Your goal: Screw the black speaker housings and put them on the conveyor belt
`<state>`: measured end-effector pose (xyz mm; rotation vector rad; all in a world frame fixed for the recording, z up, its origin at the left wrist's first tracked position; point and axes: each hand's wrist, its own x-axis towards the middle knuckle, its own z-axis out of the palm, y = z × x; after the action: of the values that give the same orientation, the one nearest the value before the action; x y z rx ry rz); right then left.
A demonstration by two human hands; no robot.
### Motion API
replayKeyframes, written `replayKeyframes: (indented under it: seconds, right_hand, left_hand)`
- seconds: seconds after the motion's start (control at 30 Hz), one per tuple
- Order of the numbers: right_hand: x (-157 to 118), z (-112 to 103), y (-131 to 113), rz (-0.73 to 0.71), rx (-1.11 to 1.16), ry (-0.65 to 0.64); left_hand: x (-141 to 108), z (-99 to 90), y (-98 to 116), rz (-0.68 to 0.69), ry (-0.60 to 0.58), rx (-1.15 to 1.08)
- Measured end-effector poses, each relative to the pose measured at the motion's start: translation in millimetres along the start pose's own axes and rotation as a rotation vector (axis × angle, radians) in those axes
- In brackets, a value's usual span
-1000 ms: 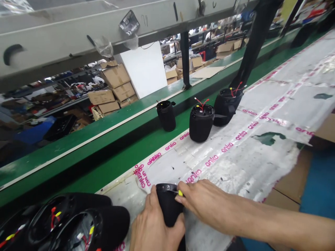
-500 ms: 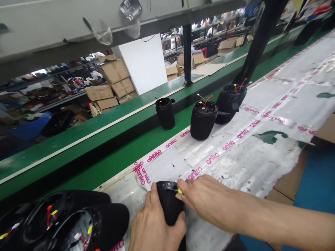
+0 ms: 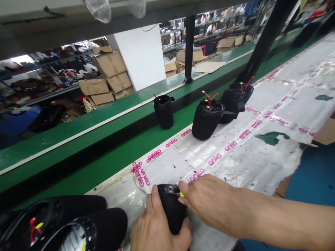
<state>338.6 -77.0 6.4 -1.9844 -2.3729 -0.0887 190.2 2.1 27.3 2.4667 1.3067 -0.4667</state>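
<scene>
A black fabric-covered speaker housing point(image 3: 171, 212) lies tilted in front of me, its hard rim point(image 3: 167, 189) facing away. My left hand point(image 3: 159, 226) is wrapped round its body, fingers along the left side and thumb on the right. At the rim's right end, my right hand point(image 3: 201, 195) pinches a small yellow-ended tool point(image 3: 181, 194); most of it is hidden inside the fist, so its exact kind does not show. To the left of my hands lie more open housings point(image 3: 110, 226), with red wires point(image 3: 32, 230) and yellow connectors inside.
Two wired housings, one in front point(image 3: 208, 120) and one behind point(image 3: 235, 101), stand on the plastic-covered worktop point(image 3: 235, 160). A smaller black housing point(image 3: 164, 113) stands on the green belt point(image 3: 125, 150). A slanted dark post point(image 3: 264, 45) rises beyond. Cardboard boxes point(image 3: 110, 64) are stacked further back.
The held housing and both hands sit slightly lower and further right. A thin metal part between the yellow end and the rim, seen earlier, no longer shows. The whole view has shifted a little.
</scene>
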Motion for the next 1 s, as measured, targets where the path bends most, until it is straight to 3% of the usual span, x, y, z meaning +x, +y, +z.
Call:
replayKeyframes:
  seconds: [0.13, 0.27, 0.53, 0.7, 0.83, 1.0]
  right_hand:
    - [2.5, -6.9, 4.1, 0.001, 0.014, -0.063]
    - [-3.8, -9.6, 7.6, 0.008, 0.142, -0.029]
    - [-26.8, -9.0, 9.9, 0.428, 0.719, 0.259]
    - [-35.4, -0.6, 5.4, 0.368, 0.715, 0.095]
    - [-34.7, 12.2, -2.3, 0.368, 0.679, 0.120]
    - [-30.7, 25.2, -4.5, 0.262, 0.469, 0.194]
  left_hand:
    - [-2.1, 0.1, 5.0, 0.008, 0.028, 0.018]
    - [-4.5, 2.0, 4.3, 0.010, 0.068, 0.018]
    - [-10.1, 4.2, 5.0, -0.021, 0.122, 0.007]
    - [-16.1, 0.3, 14.5, -0.032, 0.178, 0.083]
    - [-17.7, -2.0, 16.9, -0.072, 0.341, 0.185]
    - [-15.5, -2.7, 1.9, -0.064, 0.348, 0.094]
